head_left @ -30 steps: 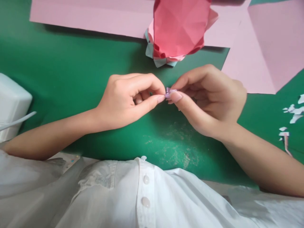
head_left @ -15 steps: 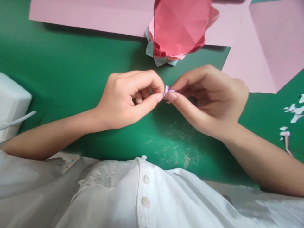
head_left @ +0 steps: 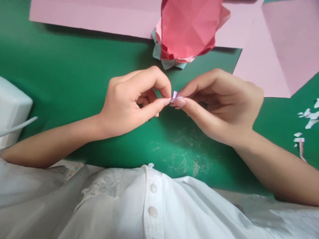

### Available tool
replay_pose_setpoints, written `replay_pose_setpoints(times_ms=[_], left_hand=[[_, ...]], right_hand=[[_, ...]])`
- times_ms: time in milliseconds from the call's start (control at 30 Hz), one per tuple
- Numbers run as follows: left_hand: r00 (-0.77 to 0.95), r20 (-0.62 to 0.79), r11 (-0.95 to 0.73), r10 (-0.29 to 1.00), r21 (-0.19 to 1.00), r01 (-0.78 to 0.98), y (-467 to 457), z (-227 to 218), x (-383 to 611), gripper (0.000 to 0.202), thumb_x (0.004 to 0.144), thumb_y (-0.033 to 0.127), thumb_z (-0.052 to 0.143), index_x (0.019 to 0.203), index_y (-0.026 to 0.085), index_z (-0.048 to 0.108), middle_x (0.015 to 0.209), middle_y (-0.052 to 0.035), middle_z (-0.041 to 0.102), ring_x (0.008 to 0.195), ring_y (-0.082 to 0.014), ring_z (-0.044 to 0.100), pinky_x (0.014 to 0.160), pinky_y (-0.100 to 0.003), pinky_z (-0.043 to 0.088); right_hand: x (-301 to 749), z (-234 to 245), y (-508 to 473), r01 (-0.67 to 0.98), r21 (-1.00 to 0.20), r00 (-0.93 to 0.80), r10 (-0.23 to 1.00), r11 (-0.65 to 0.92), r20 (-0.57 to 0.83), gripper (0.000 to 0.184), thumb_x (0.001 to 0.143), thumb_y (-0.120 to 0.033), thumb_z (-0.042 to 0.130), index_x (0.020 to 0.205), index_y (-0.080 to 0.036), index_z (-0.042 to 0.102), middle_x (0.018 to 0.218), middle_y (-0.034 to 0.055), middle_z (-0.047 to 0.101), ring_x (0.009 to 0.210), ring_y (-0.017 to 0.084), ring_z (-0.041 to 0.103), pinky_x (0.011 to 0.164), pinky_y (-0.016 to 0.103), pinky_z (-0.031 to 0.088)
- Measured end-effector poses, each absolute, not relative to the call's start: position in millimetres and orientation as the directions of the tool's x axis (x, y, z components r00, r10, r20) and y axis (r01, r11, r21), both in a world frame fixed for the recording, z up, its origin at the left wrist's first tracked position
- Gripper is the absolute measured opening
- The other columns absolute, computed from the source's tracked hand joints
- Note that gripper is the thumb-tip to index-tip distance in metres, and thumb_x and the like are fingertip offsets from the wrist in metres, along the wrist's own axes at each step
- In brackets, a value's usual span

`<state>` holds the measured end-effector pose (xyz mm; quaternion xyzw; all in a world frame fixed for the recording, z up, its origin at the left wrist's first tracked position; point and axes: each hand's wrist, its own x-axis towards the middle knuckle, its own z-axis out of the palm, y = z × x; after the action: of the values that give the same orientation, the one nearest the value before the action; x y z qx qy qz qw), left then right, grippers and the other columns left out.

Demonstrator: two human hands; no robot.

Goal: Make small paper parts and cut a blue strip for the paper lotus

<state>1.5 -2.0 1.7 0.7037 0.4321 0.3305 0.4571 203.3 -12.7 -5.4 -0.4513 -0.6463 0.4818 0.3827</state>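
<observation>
I stand by a green tabletop [head_left: 74,76], and I take the spot between the person's fingertips as the centre of the clock, with the person at six. At that centre is a tiny folded piece of lilac paper [head_left: 175,95], held in front of the chest. The right hand [head_left: 221,103], on the three o'clock side, pinches it between thumb and forefinger, with a small lilac flap sticking up between the tips. The left hand [head_left: 134,99], on the nine o'clock side, has thumb and forefinger drawn together at the piece's left end, pinching it there; its other fingers curl underneath.

Towards twelve, near the hands, sits a many-folded coral-red paper form [head_left: 190,28] with pale blue paper points [head_left: 167,63] along its lower edge. It overlaps a long pale pink paper strip [head_left: 94,16]. At two o'clock lies a creased pale pink sheet [head_left: 264,71], partly behind the right hand. Small white paper scraps [head_left: 312,116] are strewn around three to four o'clock. At nine, well apart from the hands, stands a rounded white box [head_left: 15,96], a pale cord [head_left: 21,126] crossing its lower part. Whitish scuffs [head_left: 194,162] mark the tabletop between five and six, close to the person's white buttoned shirt [head_left: 129,202].
</observation>
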Motion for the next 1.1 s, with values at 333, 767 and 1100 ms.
replay_pose_setpoints(times_ms=[333,767,1100], left_hand=[[0.405,0.158,-0.336,0.901,0.844,0.419,-0.6,5.1,1.9,0.01,0.089,0.024,0.066,0.081,0.02,0.07,0.08,0.0014,0.071,0.059,-0.0052,0.062,0.046,-0.014,0.052],[0.437,0.148,-0.358,0.887,0.818,0.449,-0.3,4.1,1.3,0.013,0.089,0.024,0.064,0.077,0.021,0.067,0.075,0.0019,0.069,0.062,-0.0072,0.064,0.048,-0.017,0.052],[0.407,0.092,-0.278,0.909,0.861,0.426,-0.5,4.3,2.9,0.018,0.092,0.032,0.062,0.079,0.021,0.068,0.077,-0.0005,0.07,0.055,-0.007,0.061,0.046,-0.019,0.05]], right_hand=[[202.7,-6.5,-10.9,0.185,-0.978,-0.286,0.957,0.101,0.045,0.017,0.078,-0.031,0.081,0.089,-0.025,0.068,0.079,-0.0039,0.067,0.068,0.011,0.064,0.057,0.025,0.052],[200.9,-5.9,-12.5,0.247,-0.948,-0.303,0.945,0.201,0.121,0.016,0.08,-0.018,0.079,0.087,-0.023,0.065,0.081,-0.0043,0.067,0.066,0.009,0.061,0.056,0.023,0.051],[198.2,-4.2,-14.9,0.283,-0.947,-0.256,0.963,0.153,0.079,0.012,0.083,-0.026,0.076,0.087,-0.027,0.065,0.08,-0.0028,0.067,0.065,0.012,0.061,0.056,0.026,0.054]])
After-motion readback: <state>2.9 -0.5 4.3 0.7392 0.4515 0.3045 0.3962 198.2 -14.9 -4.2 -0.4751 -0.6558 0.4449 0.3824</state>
